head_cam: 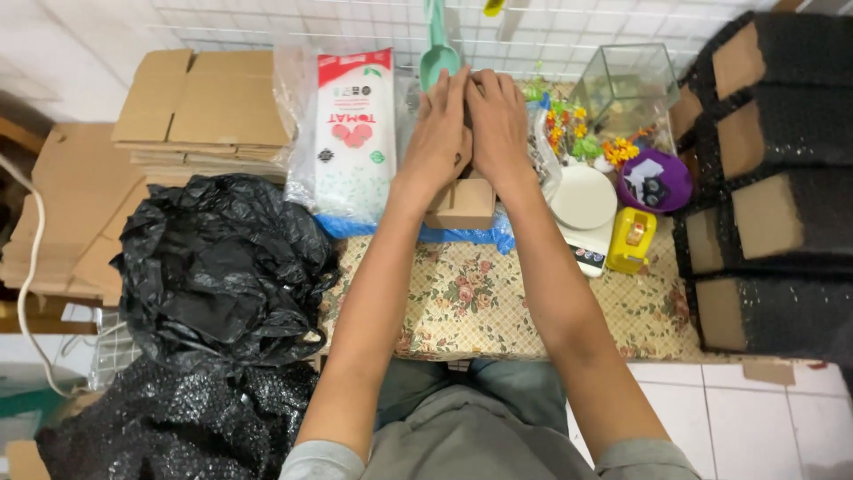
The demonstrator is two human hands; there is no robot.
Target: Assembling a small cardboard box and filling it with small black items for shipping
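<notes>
— On the left of the surface (498, 311), what takes up the most room?

— Black plastic bags (222, 258), heaped and crumpled, with black bubble wrap (160, 418) below them, cut off at the bottom edge. Behind lie flattened cardboard sheets (200, 102). At the right stands a stack of wrapped parcels (773, 178), partly out of view.

— And the surface itself?

— A floral cloth covers it. A tall white-and-red packet (354, 133) leans at the back, beside a clear glass tank (626, 84) whose contents are hard to make out.

— Where are the hands?

— Both reach to the back middle. The left hand (438, 133) and the right hand (498, 124) press together, fingers curled over something hidden between them. I cannot tell what it is, or whether they grip it. Just below them stands a small cardboard box (462, 203), half covered by the wrists.

— Smaller things?

— A white round scale (584, 200), a purple bowl (656, 182), a yellow tape dispenser (631, 238) and a green scoop (438, 58), its handle cut off at the top.
</notes>
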